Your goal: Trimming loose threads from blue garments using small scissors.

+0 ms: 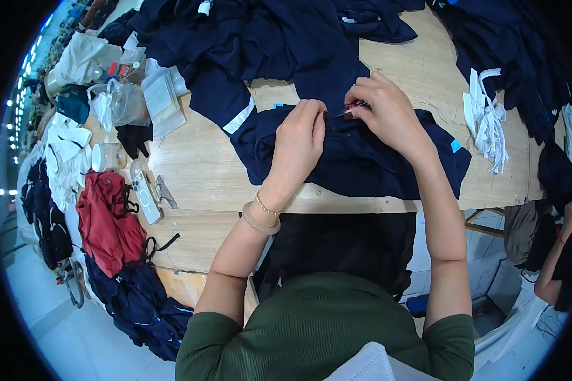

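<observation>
Dark navy garment (pixel 362 159) bunched up mid-bench, just off the near edge of the wooden bench (pixel 197 165). Left hand (pixel 299 143) pressed down on the fabric, grip pinched shut on a fold. Right hand (pixel 388 111) right beside it, grip closed around small snips (pixel 349 111), tips at the cloth. More navy clothes (pixel 273 38) piled behind, white straps (pixel 486 120) off right, phone (pixel 147 197) and red garment (pixel 108 222) left.

Table clutter, left and right.
Red garment (pixel 107 219), phone (pixel 146 197), clear plastic bags (pixel 128 101) at left; white straps (pixel 487 120) right, on wooden table (pixel 200 165).
</observation>
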{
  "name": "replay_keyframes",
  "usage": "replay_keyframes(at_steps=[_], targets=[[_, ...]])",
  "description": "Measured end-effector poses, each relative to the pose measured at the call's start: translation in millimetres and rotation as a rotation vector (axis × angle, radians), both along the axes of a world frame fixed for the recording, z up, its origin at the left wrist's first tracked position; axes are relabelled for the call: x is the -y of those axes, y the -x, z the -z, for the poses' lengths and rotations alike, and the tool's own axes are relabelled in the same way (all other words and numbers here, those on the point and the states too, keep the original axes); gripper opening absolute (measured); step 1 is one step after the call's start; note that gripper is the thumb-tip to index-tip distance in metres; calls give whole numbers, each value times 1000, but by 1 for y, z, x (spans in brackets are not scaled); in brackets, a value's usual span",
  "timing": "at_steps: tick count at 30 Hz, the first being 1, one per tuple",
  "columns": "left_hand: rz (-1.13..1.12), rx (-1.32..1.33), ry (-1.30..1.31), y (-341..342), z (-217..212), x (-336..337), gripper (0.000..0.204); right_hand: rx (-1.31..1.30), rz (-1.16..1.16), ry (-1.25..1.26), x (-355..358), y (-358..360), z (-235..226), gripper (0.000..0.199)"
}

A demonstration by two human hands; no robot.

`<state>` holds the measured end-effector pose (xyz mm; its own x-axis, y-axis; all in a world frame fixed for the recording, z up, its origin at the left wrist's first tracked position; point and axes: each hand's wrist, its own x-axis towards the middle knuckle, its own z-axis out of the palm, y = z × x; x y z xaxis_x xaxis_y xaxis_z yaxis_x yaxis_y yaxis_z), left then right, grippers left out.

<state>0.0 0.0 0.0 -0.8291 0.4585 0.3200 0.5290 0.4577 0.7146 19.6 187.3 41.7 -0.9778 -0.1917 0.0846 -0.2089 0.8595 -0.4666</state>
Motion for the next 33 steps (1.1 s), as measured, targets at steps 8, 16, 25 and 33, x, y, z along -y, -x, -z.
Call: replay_keyframes(at_steps=[8, 16, 25, 33], targets=[[113, -90, -105, -4, -2, 1, 12, -62, 256, 274, -26, -23, 11, 14], [112, -165, -54, 0, 6, -4, 9, -43, 306, 350, -20, -38, 6, 13], [110, -20, -49, -1, -4, -3, 16, -158, 298, 310, -22, -41, 12, 14], [69, -63, -60, 1, 7, -9, 7, -185, 281, 369, -18, -44, 14, 15]])
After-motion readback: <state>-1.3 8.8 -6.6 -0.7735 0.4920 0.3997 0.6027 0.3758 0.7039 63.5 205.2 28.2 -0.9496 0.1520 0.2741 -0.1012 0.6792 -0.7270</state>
